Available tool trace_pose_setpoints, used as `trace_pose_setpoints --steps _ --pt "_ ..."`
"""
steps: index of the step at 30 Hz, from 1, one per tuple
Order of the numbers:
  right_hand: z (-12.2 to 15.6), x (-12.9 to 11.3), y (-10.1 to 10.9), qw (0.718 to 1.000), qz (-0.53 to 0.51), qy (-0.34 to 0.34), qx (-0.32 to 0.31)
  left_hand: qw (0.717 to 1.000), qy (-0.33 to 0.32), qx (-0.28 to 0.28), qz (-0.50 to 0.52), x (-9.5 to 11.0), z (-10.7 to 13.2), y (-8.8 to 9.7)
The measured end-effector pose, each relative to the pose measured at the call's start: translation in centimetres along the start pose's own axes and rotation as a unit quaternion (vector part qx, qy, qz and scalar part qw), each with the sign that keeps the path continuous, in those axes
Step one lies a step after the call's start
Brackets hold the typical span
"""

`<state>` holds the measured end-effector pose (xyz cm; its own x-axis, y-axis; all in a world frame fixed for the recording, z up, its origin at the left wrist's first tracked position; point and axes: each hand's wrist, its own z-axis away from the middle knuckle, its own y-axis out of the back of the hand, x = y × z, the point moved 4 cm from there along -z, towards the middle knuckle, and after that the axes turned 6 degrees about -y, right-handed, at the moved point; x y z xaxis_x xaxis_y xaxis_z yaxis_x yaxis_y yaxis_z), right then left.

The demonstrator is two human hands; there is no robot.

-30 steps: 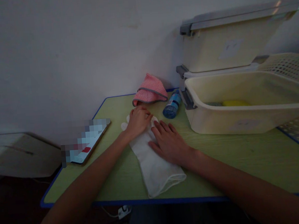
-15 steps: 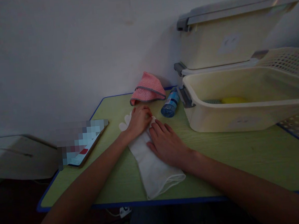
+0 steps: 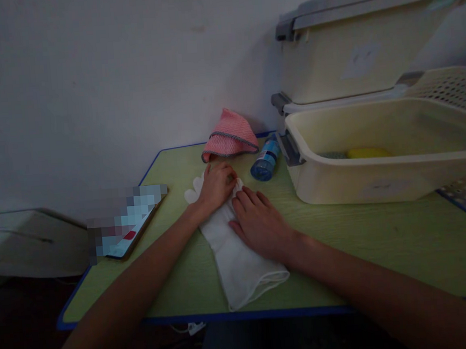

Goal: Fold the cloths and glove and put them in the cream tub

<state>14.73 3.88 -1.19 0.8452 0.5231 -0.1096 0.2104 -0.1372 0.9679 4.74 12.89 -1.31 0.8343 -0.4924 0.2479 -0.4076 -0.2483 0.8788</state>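
White glove (image 3: pixel 240 260) is flat on the green table (image 3: pixel 346 278), cuff by the near edge and gaping slightly, glove fingers pointing away; right hand (image 3: pixel 261 223) lies palm-down across the glove's mid part, fingers extended and close together, no grip visible, so probably there as a weight to pin the fabric; left hand (image 3: pixel 216 185) is just beyond, over the finger end, its own fingers bent down, likely working or steadying that end; phone (image 3: pixel 126 242) sits off to the left, near the table's edge, clear of both forearms; cream tub (image 3: pixel 350 184) is to the right, bottle (image 3: pixel 264 160) on its side just beside it; pink cloth (image 3: pixel 230 137) is bunched up by the wall (image 3: pixel 109 87); grey-lidded box (image 3: pixel 342 74) behind the tub.

Hard to make out: left fingertips are partly masked, can't tell if they pinch fabric; some glove fingers are under that hand; phone screen is pixelated; only the tops of a yellow item (image 3: pixel 368 153) and something greyish show inside the tub; tub runs out of frame at right; tub label unreadable.
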Motion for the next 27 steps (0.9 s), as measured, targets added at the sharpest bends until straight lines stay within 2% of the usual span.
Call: trace_pose_setpoints --steps 5,10,20,24,27 --pt "-0.1 0.4 0.3 0.999 -0.012 0.014 0.028 0.999 -0.019 -0.004 0.042 -0.2 -0.1 0.0" --pt "-0.2 1.2 1.1 0.999 -0.021 0.004 0.041 0.997 -0.043 -0.013 0.069 0.1 -0.1 1.1" --pt "-0.7 2.0 2.2 1.000 0.023 0.005 -0.004 0.997 -0.038 0.016 0.067 -0.3 0.3 2.0" --pt "-0.8 2.5 2.2 0.999 0.032 0.012 0.006 0.996 -0.037 0.053 0.054 0.2 0.3 4.2" --pt "-0.8 3.0 2.1 0.999 0.031 0.014 0.017 0.995 -0.046 0.070 0.053 2.1 1.4 6.4"
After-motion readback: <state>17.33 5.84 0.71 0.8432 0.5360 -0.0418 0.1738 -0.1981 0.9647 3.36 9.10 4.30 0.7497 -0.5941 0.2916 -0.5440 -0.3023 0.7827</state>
